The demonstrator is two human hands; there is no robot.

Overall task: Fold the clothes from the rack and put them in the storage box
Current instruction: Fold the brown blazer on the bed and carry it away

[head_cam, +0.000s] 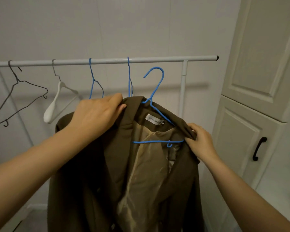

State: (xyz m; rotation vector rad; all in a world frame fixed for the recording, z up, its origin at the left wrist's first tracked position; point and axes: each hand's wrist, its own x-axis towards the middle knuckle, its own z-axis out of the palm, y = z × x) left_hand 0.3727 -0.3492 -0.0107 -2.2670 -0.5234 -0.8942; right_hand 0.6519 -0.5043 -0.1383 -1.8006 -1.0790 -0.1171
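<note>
Your left hand (97, 113) pinches the collar of the brown jacket (94, 173), and your right hand (200, 141) pinches its right shoulder. It hangs between them on a blue hanger (155, 91), hook clear of the white rack (107, 61). Judge it soft, fairly heavy, its lining slippery; grip at the shoulders. Empty hangers remain; cupboard doors (251, 114) stand right.

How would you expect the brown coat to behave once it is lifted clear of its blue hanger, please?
The brown coat will probably go limp: it already hangs in soft folds below both gripping hands. Its shiny lining looks smooth, so layers may slide while folding. It seems long and thick, likely fairly heavy. The blue hanger, off the rail, could drop free.
</note>
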